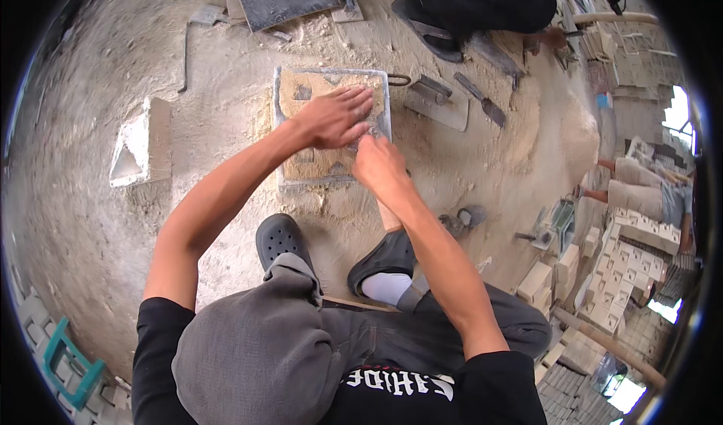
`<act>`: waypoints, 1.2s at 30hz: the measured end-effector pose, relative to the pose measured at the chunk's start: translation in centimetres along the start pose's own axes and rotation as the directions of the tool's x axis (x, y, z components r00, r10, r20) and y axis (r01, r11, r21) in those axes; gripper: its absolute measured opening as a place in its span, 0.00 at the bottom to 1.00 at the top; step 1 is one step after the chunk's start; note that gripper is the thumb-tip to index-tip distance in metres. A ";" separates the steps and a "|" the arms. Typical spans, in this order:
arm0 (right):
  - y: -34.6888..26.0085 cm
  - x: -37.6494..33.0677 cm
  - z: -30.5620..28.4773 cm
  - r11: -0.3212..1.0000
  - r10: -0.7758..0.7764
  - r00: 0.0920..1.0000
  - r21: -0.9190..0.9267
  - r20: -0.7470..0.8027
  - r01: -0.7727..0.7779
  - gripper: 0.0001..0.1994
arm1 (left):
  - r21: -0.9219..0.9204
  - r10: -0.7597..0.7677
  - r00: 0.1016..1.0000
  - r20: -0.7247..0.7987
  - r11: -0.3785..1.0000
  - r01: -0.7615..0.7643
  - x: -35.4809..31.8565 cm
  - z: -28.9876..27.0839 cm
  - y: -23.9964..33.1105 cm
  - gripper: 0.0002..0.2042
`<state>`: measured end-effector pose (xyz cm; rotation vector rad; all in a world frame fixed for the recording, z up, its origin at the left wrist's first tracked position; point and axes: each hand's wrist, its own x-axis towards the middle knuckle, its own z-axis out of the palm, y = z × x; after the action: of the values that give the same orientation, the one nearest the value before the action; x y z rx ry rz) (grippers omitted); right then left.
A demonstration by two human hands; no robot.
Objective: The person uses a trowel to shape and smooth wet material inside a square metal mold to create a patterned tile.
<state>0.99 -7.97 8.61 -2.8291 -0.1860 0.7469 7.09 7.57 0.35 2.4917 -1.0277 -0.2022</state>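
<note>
the left hand [335, 116] lies flat, fingers spread, on the sand-filled square mould [331, 123] while the right hand [379, 161], fingers bunched, seems to press its near edge, so firm even packing looks due next.

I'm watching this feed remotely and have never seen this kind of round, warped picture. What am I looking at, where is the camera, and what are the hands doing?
There is no machine: it is a person crouching, filmed from a fisheye camera worn on their head and looking down, so straight edges bend near the rim. The two bare forearms coming up from below are their own. The left hand lies flat, fingers spread, on sandy fill inside a square metal mould on the sandy ground. The right hand presses at the mould's near right edge; neither hand clearly holds a tool. Beside the mould lie a trowel and a float; a pale cast block sits to the left. Another person works at the top.
</note>
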 end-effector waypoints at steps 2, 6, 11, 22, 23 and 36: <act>0.0 -0.6 -0.1 0.999 0.012 0.999 0.038 0.030 -0.014 0.12 | 0.145 0.045 0.999 -0.021 0.988 -0.042 -0.5 1.5 1.4 0.34; 0.9 -2.4 1.3 0.997 0.012 1.000 0.080 0.020 -0.014 0.11 | 0.108 0.035 0.999 -0.008 0.994 -0.034 -1.7 1.7 3.6 0.35; 1.2 -4.3 2.4 0.999 -0.016 1.000 0.038 0.004 0.016 0.10 | 0.082 0.017 1.000 0.020 0.996 -0.018 -2.9 1.8 5.3 0.35; 2.3 -4.9 0.2 0.998 0.026 0.992 0.056 -0.121 -0.019 0.09 | 0.096 -0.098 0.989 -0.112 0.989 0.109 -2.4 0.1 5.2 0.31; 2.7 -3.0 -0.4 0.998 -0.004 0.989 0.056 -0.145 0.012 0.09 | 0.135 -0.080 0.994 -0.081 0.987 0.091 -0.7 -0.9 4.3 0.31; 1.8 -0.7 1.7 0.994 0.027 0.999 0.104 -0.044 -0.022 0.10 | 0.099 -0.043 0.999 0.002 0.994 0.043 -0.2 2.6 3.7 0.29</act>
<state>-0.28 -9.59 7.10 -2.7521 -0.1024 0.6757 3.81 4.50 -0.33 2.6051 -1.0093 -0.1729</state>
